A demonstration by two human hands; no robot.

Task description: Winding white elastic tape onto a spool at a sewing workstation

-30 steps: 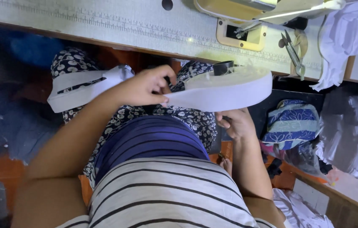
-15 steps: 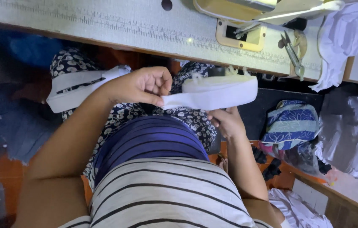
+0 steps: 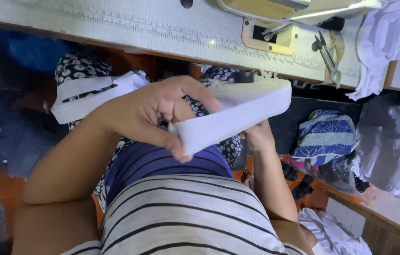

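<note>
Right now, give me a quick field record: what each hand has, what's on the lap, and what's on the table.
left hand: pinches the near end of a white fabric piece, fingers closed on it
right hand: under the piece's far side, mostly hidden; grip unclear
lap: second white piece on patterned dark cloth
table: sewing machine base, thread snips, white cloth
right of person: blue patterned bundle

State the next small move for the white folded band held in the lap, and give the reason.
Probably lift the white folded band onto the sewing table. The left hand pinches its near end, the right hand supports it from below, and it sits under the table edge, away from the machine.
</note>
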